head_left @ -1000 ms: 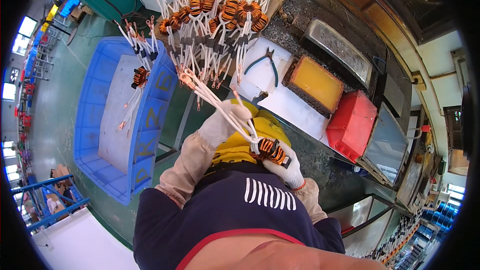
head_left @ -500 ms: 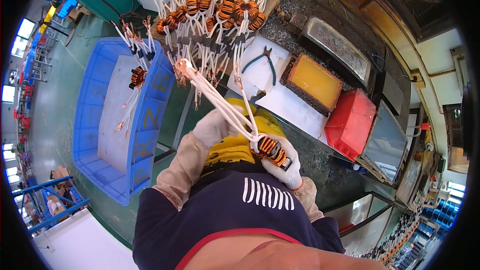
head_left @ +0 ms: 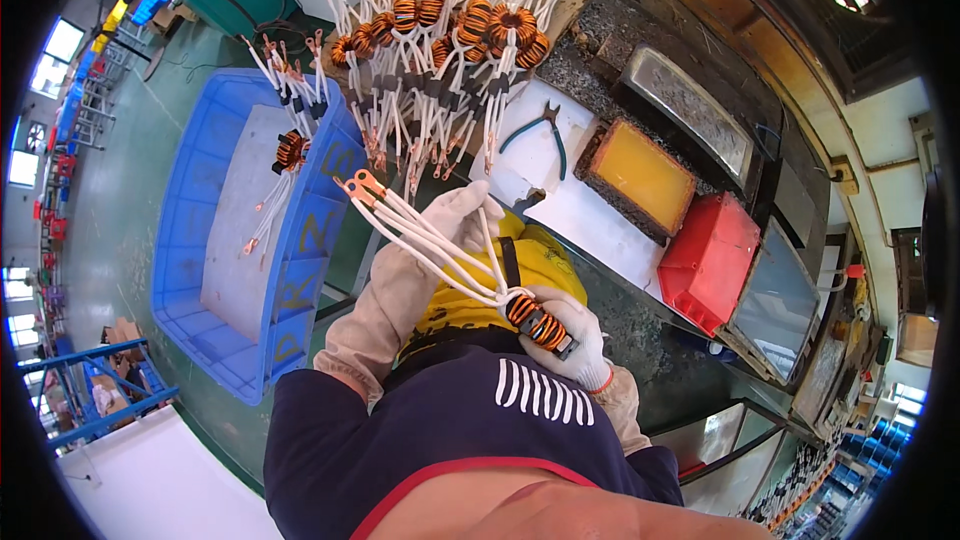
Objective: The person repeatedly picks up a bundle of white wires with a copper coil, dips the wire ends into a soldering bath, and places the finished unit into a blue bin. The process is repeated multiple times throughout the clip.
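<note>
We hold a coil (head_left: pixel 538 322) just off the near side of the bench (head_left: pixel 588 45), in our gloved right hand (head_left: pixel 575 332), that grip closed around its wound body. White leads (head_left: pixel 425 236) rise from it, most slanting toward the bench's left end, with copper lugs (head_left: pixel 366 187) at their tips. Our gloved left hand (head_left: pixel 452 222), nearer the bench, has its grip pinching a single lead (head_left: pixel 493 245) apart from those. More coils (head_left: pixel 512 28) crowd the bench's left end. Along the bench toward its right we see pliers (head_left: pixel 550 115), a yellow-filled tray (head_left: pixel 643 178) and, at the near edge, a red bin (head_left: pixel 708 258); a metal tray (head_left: pixel 690 112) sits toward the far side. Left of the bench stands a blue crate (head_left: pixel 180 240), another coil (head_left: pixel 292 151) by its bench-side wall.
</note>
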{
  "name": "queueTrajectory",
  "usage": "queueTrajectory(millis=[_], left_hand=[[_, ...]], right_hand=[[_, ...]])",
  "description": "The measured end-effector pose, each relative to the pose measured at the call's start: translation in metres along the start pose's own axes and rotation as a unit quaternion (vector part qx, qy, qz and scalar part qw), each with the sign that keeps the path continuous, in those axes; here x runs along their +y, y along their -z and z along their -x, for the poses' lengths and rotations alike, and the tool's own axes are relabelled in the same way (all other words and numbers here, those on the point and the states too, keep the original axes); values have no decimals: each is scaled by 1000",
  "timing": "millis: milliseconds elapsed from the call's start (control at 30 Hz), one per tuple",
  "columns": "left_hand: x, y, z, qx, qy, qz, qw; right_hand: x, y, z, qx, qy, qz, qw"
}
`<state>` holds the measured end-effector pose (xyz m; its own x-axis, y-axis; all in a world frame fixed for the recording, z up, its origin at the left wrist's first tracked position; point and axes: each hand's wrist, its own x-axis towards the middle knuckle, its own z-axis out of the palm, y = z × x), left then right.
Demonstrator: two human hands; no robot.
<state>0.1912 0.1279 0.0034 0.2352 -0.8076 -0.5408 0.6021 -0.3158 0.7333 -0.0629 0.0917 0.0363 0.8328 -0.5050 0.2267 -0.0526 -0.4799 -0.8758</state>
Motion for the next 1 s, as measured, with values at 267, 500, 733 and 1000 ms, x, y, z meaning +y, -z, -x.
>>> queueTrajectory(millis=[267,500,733,1000], left_hand=[[-13,-5,-4,-3,72,190,979],[-16,36,-11,-42,-18,105,993],[-13,0,12,-160,-41,17,986],[17,-31,17,47,-149,-32,987]], right_hand=[[0,-2,-4,22,1,-8,1000],[-3,18,-5,101,20,66,993],[4,30,1,129,38,141,981],[3,38,18,152,43,238,958]])
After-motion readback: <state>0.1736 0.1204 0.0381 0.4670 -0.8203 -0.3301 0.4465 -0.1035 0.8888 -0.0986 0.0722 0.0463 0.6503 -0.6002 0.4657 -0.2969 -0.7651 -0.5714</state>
